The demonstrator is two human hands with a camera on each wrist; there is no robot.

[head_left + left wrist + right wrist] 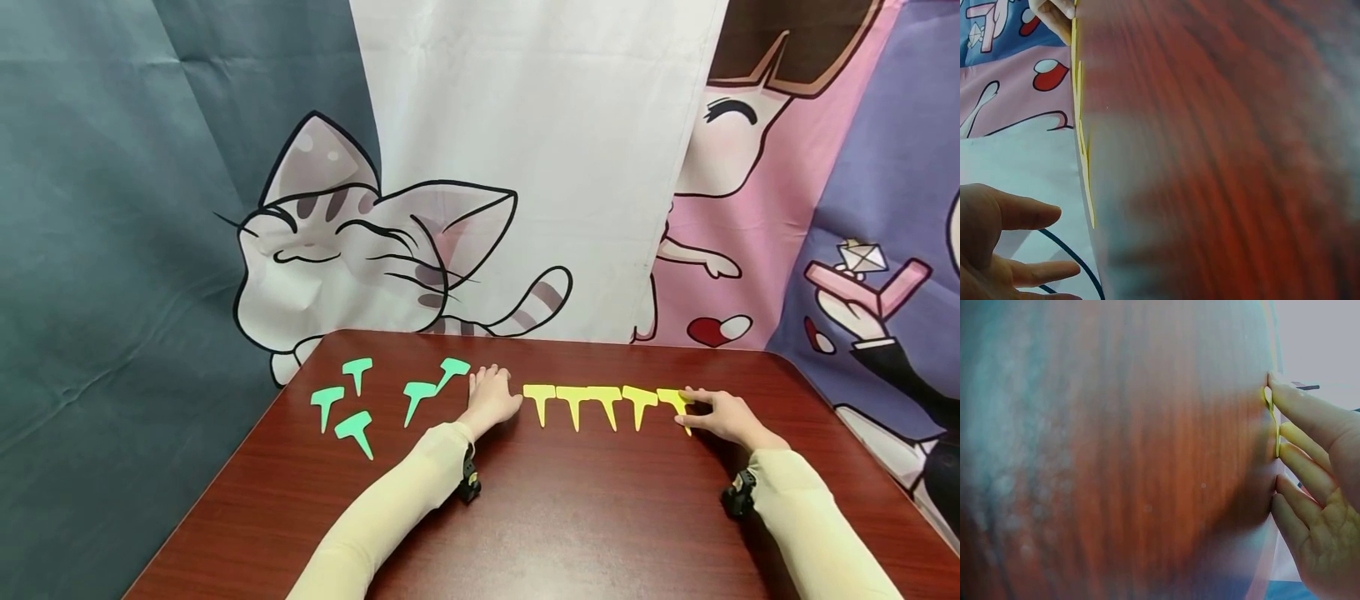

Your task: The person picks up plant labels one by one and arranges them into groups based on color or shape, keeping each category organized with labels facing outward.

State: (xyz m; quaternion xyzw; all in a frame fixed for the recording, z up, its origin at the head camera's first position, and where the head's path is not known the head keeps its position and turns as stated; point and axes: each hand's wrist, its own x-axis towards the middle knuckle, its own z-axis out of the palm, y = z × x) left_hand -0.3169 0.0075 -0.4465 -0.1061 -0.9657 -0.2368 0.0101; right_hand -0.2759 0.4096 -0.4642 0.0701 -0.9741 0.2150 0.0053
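Several yellow T-shaped plant labels (573, 398) lie in a row on the tabletop, heads side by side and points toward me. My right hand (723, 417) is at the right end of the row. Its fairly straight, spread fingertips touch the endmost yellow label (672, 397), thumb by the stem and fingers by the head. In the right wrist view that label (1277, 440) shows edge-on between thumb and fingers. My left hand (492, 396) rests beyond the left end of the row, fingers extended, holding nothing. In the left wrist view the yellow row appears as thin strips.
Several green T-shaped plant labels (357, 429) lie scattered on the left part of the table (570, 533). Two of them meet just left of my left hand. A printed cartoon curtain (517, 108) hangs behind the far edge.
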